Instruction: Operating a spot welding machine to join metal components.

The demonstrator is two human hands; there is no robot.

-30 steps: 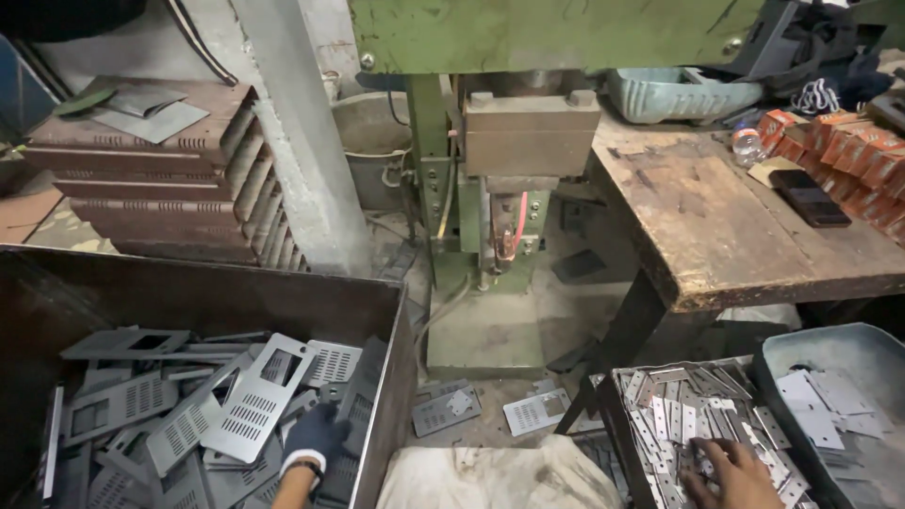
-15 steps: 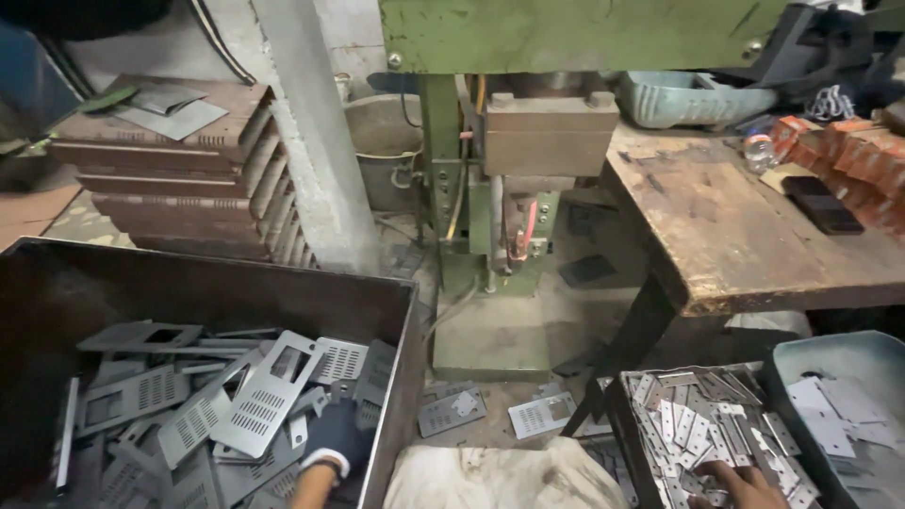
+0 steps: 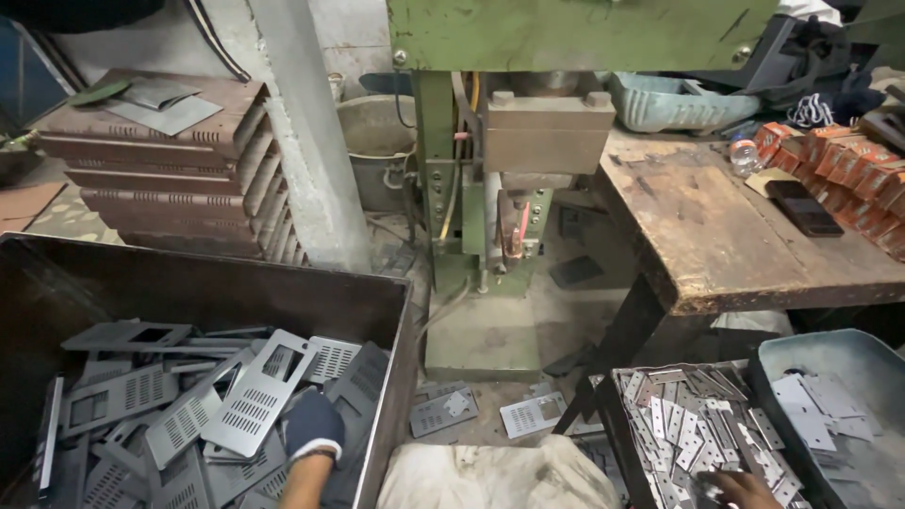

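Sheet metal fills the dark bin [image 3: 377, 311] at your left, and the perforated plate [image 3: 259, 394] propped near its right wall is the largest loose piece there: a flat grey panel with a square window cut near its top and rows of louvre slots below. Judge it stiff and light, with sharp stamped edges and a slick face, so take it by a long plain edge rather than through the slots, where it could snag. Your left hand [image 3: 314, 426], in a dark glove, rests just beside its lower right corner; the fingers curl down into the pile, and you cannot tell whether that grip closes on anything. Smaller still are the hinge strips [image 3: 679, 415] heaped in the tray [image 3: 613, 424] below the table [image 3: 716, 236]: thin, shiny, likely slippery and prone to tangle. Your bare right hand [image 3: 745, 488] touches them at the tray's near edge, its grip mostly out of view.
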